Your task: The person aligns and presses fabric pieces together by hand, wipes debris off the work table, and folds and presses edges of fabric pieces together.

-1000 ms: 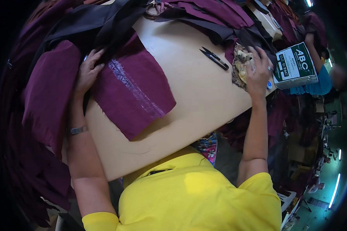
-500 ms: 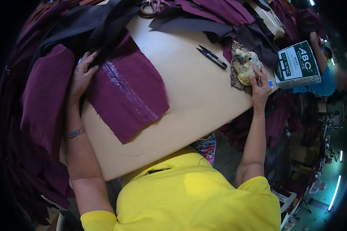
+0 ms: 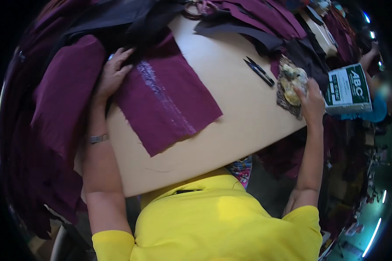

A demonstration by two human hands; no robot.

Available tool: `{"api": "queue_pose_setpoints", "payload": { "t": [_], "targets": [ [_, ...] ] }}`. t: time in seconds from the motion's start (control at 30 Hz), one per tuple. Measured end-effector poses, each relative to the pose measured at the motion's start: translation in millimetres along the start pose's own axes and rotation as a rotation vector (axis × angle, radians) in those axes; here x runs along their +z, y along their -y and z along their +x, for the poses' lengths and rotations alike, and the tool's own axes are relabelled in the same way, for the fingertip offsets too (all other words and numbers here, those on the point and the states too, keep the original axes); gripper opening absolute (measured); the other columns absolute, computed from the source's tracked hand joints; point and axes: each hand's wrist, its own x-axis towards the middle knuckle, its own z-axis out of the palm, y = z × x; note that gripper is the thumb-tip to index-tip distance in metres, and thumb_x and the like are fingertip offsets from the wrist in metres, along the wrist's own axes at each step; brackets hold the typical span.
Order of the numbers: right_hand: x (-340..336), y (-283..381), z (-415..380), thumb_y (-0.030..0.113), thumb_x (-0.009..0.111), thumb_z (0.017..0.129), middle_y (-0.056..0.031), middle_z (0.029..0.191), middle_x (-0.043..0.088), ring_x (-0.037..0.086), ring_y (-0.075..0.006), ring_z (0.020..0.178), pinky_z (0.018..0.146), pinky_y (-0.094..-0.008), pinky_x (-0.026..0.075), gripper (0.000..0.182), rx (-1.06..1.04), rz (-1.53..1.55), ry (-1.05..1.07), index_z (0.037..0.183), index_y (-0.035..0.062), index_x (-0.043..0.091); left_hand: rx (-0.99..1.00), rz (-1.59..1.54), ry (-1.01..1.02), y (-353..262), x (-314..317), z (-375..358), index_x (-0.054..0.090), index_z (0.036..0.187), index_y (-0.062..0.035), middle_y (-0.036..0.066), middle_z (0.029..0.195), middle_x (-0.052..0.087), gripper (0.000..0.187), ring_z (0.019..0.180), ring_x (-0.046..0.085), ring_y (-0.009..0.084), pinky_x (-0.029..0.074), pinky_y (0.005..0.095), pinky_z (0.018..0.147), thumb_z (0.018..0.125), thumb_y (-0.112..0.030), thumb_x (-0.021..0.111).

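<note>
My left hand (image 3: 113,74) lies with fingers stretched out at the left edge of a maroon cloth piece (image 3: 185,93), beside dark fabric. A rough, whitish streak runs along the cloth, which is spread on the table. My right hand (image 3: 312,101) has its fingers bent against the right side of a lumpy, yellowish-white mass (image 3: 293,85) with dark stains; its exact kind I cannot make out. Beneath the lump is a ragged brown patterned mat (image 3: 286,102). Just left of it lie black thread snips (image 3: 260,71), apart from both hands.
Maroon fabric (image 3: 69,82) is heaped at the left, and dark cloth (image 3: 113,21) covers the far side. A green-and-white ABC box (image 3: 349,89) stands at the right beyond the table edge (image 3: 231,152). Another person's blue sleeve (image 3: 376,111) shows behind it.
The whole view has shifted, so things appear further right. My right hand's fingers, earlier spread over the lump, are now more bent at its side. My left hand stays by the cloth.
</note>
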Motion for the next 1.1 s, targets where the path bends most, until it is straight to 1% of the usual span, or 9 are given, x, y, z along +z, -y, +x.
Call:
{"api": "queue_pose_setpoints", "payload": {
  "t": [0.13,0.23,0.33,0.5,0.63,0.77,0.93,1.03,1.1],
  "targets": [
    [21,-4,-18,0.023,0.061,0.086,-0.0141,0.131,0.046,0.048,-0.0297,0.117,0.093,-0.0362,0.041,0.047,0.232,0.740,-0.073,0.125,0.0020,0.047,0.106,0.074,-0.048,5,1,2,0.051,0.126,-0.0057,0.011,0.133,0.047,0.044,0.135,0.026,0.0250,0.021,0.0352,0.109,0.083,-0.001,0.054],
    [30,-11,-28,0.013,0.060,0.086,-0.0143,0.140,0.036,0.037,-0.0231,0.127,0.104,-0.0344,0.029,0.053,0.102,0.610,-0.059,0.134,0.0006,0.040,0.124,0.015,-0.111,0,0,3,0.052,0.124,-0.0043,0.010,0.129,0.050,0.039,0.128,0.037,0.0250,0.028,0.0332,0.105,0.085,-0.003,0.051],
    [37,-5,-34,0.001,0.061,0.083,-0.0158,0.136,0.042,0.040,-0.0233,0.125,0.105,-0.0344,0.029,0.043,0.214,0.908,-0.193,0.124,-0.0029,0.050,0.196,-0.163,-0.111,-8,-9,7,0.054,0.121,-0.0025,0.010,0.121,0.054,0.035,0.117,0.046,0.0227,0.032,0.0312,0.101,0.086,-0.005,0.051],
    [51,-10,-37,0.002,0.065,0.082,-0.0193,0.135,0.041,0.043,-0.0216,0.121,0.102,-0.0328,0.032,0.028,0.203,1.046,-0.303,0.106,-0.0052,0.053,0.163,0.466,-0.511,-40,-6,14,0.048,0.121,-0.0026,0.017,0.113,0.047,0.042,0.107,0.049,0.0328,0.040,0.0372,0.093,0.082,-0.016,0.057],
    [49,-7,-37,0.008,0.071,0.079,-0.0056,0.103,0.049,0.047,-0.0156,0.098,0.090,-0.0271,0.036,0.030,0.312,1.033,-0.320,0.098,0.0004,0.048,-0.148,0.704,-0.463,-39,-15,49,0.042,0.119,-0.0052,0.022,0.115,0.043,0.059,0.097,0.055,0.0414,0.048,0.0448,0.082,0.071,-0.027,0.067],
    [62,-22,-40,0.009,0.070,0.080,-0.0088,0.112,0.047,0.044,-0.0185,0.108,0.097,-0.0299,0.032,0.039,0.285,0.962,-0.309,0.108,0.0003,0.044,-0.335,0.785,-0.219,-34,-17,83,0.046,0.111,0.0060,0.028,0.105,0.059,0.053,0.100,0.058,0.0382,0.046,0.0441,0.088,0.071,-0.023,0.064],
    [49,-1,-35,0.008,0.066,0.082,-0.0171,0.135,0.039,0.034,-0.0275,0.128,0.106,-0.0375,0.027,0.060,0.227,0.943,-0.345,0.131,-0.0011,0.033,-0.322,0.883,-0.165,-49,-9,81,0.053,0.109,0.0002,0.025,0.112,0.054,0.034,0.102,0.056,0.0412,0.047,0.0457,0.088,0.075,-0.004,0.057],
    [42,10,-35,0.007,0.065,0.082,-0.0180,0.134,0.040,0.038,-0.0274,0.125,0.105,-0.0371,0.028,0.050,0.223,0.965,-0.344,0.124,-0.0001,0.039,-0.183,0.797,-0.205,-48,-4,72,0.054,0.109,-0.0049,0.025,0.116,0.048,0.035,0.102,0.055,0.0417,0.047,0.0452,0.087,0.074,-0.001,0.057],
    [38,8,-36,0.008,0.064,0.082,-0.0171,0.135,0.040,0.039,-0.0290,0.124,0.103,-0.0379,0.029,0.040,0.110,0.607,-0.374,0.117,0.0004,0.044,0.069,0.840,-0.139,-56,4,59,0.056,0.103,-0.0077,0.023,0.114,0.046,0.032,0.098,0.055,0.0411,0.048,0.0440,0.084,0.072,-0.001,0.057]
  ]
}}
